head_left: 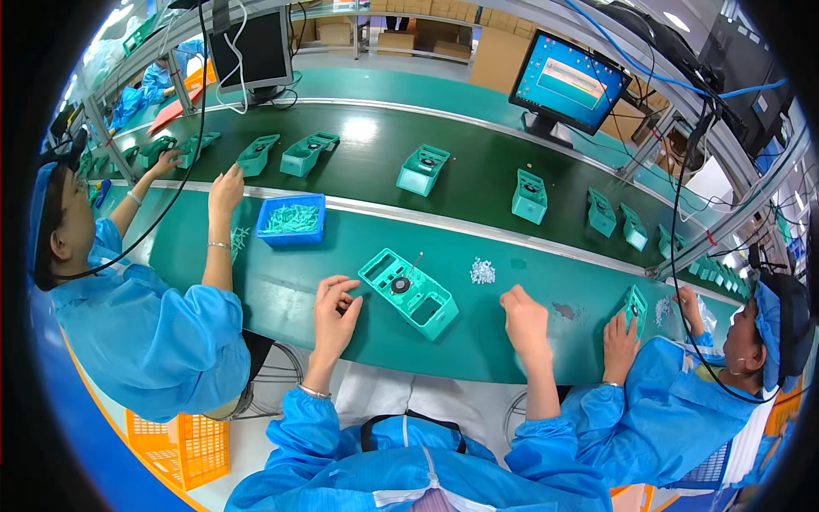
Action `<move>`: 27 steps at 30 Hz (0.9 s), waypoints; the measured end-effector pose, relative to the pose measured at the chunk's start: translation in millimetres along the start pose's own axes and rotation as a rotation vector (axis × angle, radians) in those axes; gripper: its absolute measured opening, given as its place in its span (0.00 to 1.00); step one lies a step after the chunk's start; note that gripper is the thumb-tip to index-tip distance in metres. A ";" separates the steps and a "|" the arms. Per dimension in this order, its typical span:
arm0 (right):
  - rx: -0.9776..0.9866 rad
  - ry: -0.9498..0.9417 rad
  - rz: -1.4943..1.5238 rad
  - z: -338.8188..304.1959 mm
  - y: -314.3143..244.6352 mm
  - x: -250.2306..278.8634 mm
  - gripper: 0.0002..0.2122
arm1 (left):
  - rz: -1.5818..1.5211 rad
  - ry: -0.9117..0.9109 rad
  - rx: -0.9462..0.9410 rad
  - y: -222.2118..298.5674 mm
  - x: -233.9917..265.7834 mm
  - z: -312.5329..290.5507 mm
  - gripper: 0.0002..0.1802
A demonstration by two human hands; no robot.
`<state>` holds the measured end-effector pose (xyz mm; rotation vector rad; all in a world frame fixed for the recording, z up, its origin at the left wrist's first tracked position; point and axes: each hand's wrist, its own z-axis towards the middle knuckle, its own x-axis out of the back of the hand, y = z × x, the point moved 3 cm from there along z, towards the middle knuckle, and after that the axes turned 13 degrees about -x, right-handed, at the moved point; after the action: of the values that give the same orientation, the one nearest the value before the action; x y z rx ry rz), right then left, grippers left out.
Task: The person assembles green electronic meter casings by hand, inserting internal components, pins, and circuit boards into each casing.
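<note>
Green, smooth-topped table (473, 346) runs alongside a dark green flat belt (358, 162). On the table, between the hands, lies a teal, elongated plastic housing (415, 297). Farther left stands a blue rectangular plastic box (294, 240) of pale green slender pieces (292, 219). Beside the housing, the left hand (336, 317) is loosely curled, its grip released; the right hand (525, 322), well apart from it, has fingers drawn together, its contents impossible to tell. Beyond lie small whitish pieces (483, 271).
</note>
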<state>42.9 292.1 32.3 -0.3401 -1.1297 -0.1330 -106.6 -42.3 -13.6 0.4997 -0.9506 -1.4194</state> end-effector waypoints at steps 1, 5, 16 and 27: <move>0.001 0.005 -0.001 -3.5 2.0 -1.8 0.04 | -0.001 0.002 -0.005 0.3 1.3 1.1 0.18; 0.011 0.041 -0.036 -10.0 2.8 -10.5 0.06 | 0.156 -0.256 -0.085 8.8 5.6 24.6 0.44; -0.001 0.237 0.158 -20.2 2.6 -13.2 0.02 | 0.376 -1.113 -0.403 -5.4 -32.4 118.0 0.67; -0.120 0.217 0.299 -24.9 8.6 -9.5 0.03 | 0.218 -0.924 -0.294 21.2 -16.0 78.2 0.53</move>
<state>62.6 291.3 12.4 -0.5832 -0.8474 0.0265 -154.1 -5.3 42.9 -0.5284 -1.4228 -1.5572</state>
